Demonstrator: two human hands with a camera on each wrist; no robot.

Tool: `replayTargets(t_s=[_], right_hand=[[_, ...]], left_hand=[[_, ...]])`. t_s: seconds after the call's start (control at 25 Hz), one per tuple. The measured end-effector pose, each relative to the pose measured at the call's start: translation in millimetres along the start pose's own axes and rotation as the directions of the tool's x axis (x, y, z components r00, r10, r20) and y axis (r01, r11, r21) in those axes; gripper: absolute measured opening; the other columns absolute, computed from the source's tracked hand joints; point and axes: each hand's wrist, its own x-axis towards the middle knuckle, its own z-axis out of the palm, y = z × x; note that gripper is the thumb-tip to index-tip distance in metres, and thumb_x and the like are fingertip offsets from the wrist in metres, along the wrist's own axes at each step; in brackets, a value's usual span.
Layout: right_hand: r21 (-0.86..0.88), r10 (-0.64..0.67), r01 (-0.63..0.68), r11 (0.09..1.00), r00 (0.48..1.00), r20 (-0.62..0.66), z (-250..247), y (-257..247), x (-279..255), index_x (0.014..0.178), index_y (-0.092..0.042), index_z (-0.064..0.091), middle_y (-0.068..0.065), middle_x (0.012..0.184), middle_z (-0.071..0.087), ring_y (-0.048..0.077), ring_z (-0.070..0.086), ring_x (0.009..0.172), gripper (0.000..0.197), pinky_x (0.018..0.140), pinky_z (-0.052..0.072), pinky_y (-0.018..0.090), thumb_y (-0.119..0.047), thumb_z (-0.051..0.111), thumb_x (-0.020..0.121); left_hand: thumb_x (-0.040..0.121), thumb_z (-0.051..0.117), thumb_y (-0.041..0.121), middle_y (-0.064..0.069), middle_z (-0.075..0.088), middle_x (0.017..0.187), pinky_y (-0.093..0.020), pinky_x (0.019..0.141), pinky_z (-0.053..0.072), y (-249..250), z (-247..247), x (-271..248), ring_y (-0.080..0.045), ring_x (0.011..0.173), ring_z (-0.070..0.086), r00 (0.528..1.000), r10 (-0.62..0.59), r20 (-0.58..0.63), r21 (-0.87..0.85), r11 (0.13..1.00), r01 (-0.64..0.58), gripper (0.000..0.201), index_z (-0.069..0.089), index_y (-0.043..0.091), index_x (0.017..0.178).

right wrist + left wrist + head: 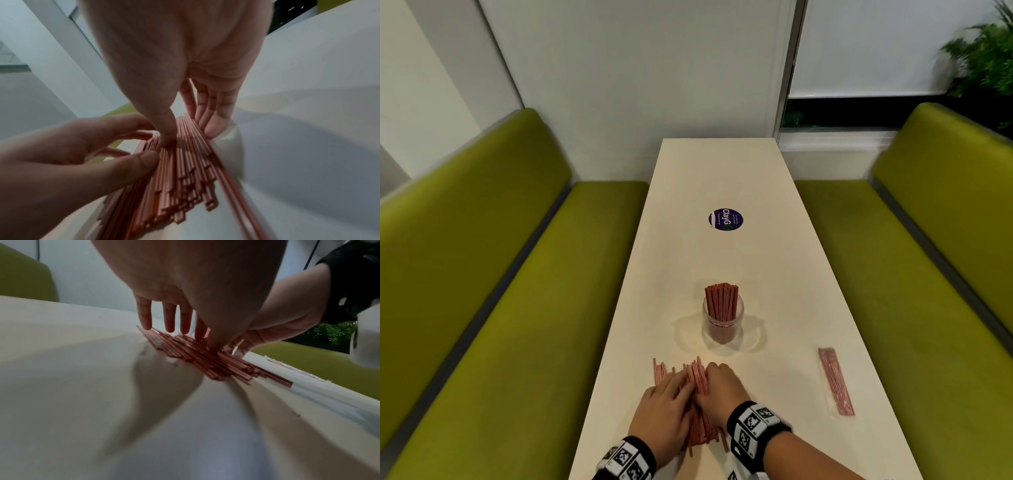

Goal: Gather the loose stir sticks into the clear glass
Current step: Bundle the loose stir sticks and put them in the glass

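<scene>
A pile of loose copper-red stir sticks (697,380) lies on the cream table (722,178) near its front edge. My left hand (667,407) rests flat on the pile's left part, fingers straight (170,318), thumb against the side of the sticks (185,178). My right hand (717,387) cups the pile's right side: its thumb presses on top and its fingers (213,123) lie along the right edge. Just beyond the pile stands the clear glass (722,325), upright, with a tight bundle of the same sticks in it.
A sealed clear packet of sticks (836,381) lies near the table's right edge. A round purple sticker (726,219) sits farther up the table. Green bench seats (534,308) flank both long sides; a wall closes the far end.
</scene>
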Motion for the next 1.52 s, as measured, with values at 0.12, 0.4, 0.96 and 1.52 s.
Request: replayTargets(t_s=[0.12, 0.4, 0.96, 1.52], right_hand=[[-0.023, 0.043, -0.044, 0.999, 0.998, -0.034, 3, -5, 3, 0.104, -0.012, 0.055, 0.011, 0.113, 0.061, 0.029, 0.061, 0.103, 0.024, 0.078, 0.045, 0.032, -0.029, 0.062, 0.088], [0.033, 0.187, -0.186, 0.982, 0.98, -0.063, 0, -10, 8, 0.08, -0.016, 0.058, 0.007, 0.091, 0.07, 0.023, 0.061, 0.075, 0.013, 0.064, 0.049, 0.029, -0.024, 0.067, 0.085], [0.431, 0.036, -0.042, 0.901, 0.999, 0.021, -40, -7, 1, 0.076, -0.011, 0.072, 0.008, 0.072, 0.072, 0.018, 0.072, 0.067, 0.009, 0.072, 0.063, 0.036, -0.015, 0.077, 0.082], [0.811, -0.145, 0.135, 0.569, 0.987, -0.062, -40, -50, -29, 0.097, -0.008, 0.078, 0.006, 0.094, 0.078, 0.017, 0.074, 0.085, 0.015, 0.08, 0.059, 0.033, -0.009, 0.072, 0.084]], left_hand=[[0.093, 0.028, 0.044, 0.002, 0.034, 0.16, -0.042, 0.113, 0.039, -1, 0, 0, -0.023, 0.146, 0.035, 1.0, 0.0, 0.019, 0.004, 1.0, 0.0, 0.059, 0.038, 0.029, 0.149], [0.098, 0.028, 0.043, 0.003, 0.017, 0.166, -0.041, 0.119, 0.026, -2, -5, -2, -0.021, 0.152, 0.016, 0.999, 0.001, 0.046, -0.032, 0.999, 0.0, 0.057, 0.026, 0.03, 0.154], [0.1, 0.044, 0.038, 0.012, 0.066, 0.11, -0.023, 0.09, 0.044, -10, -37, 5, -0.007, 0.104, 0.058, 0.979, -0.182, -0.097, -0.573, 0.814, 0.094, 0.024, 0.064, 0.032, 0.112], [0.107, 0.037, 0.027, -0.021, 0.073, 0.098, -0.037, 0.064, 0.056, 32, -84, 20, -0.029, 0.083, 0.069, 0.893, -0.344, 0.291, -0.918, -0.363, 0.159, 0.039, 0.062, -0.004, 0.112]])
